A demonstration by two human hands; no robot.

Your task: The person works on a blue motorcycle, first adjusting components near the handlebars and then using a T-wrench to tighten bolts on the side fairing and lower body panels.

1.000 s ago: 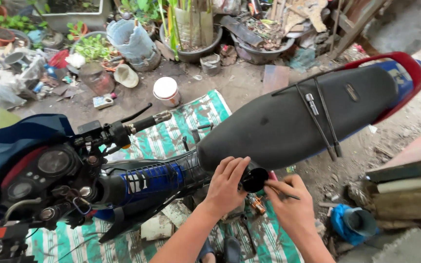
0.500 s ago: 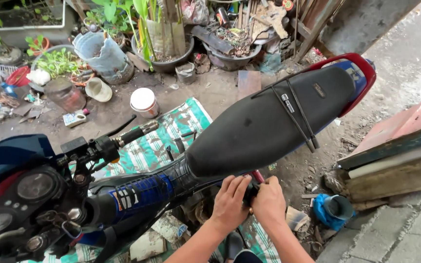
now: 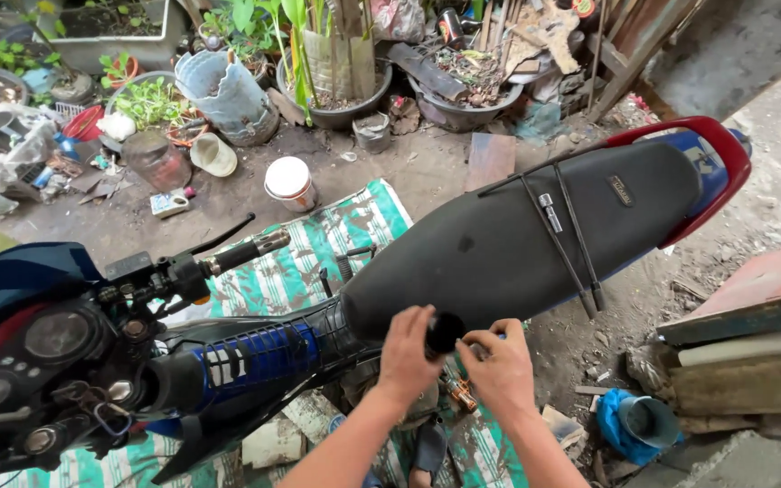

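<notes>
A blue motorbike with a long black seat (image 3: 535, 235) stands across the view on a green striped mat (image 3: 318, 244). My left hand (image 3: 407, 354) grips a short black cylindrical part (image 3: 445, 333) just below the seat's front edge. My right hand (image 3: 499, 369) is curled beside it, fingers touching the same part. Under my hands, small copper-coloured engine fittings (image 3: 456, 390) show. The handlebar (image 3: 228, 253) and dials (image 3: 47, 339) lie to the left.
A white tub (image 3: 289, 181), a glass jar (image 3: 157, 161), potted plants (image 3: 336, 63) and scrap clutter fill the dirt ground beyond the bike. Stacked boards (image 3: 752, 343) and a blue cloth with a cup (image 3: 639, 420) sit to the right.
The view has shifted so the bike's seat sits further right and fuller in frame. Both hands have stayed at the black part under the seat, moving closer together on it.
</notes>
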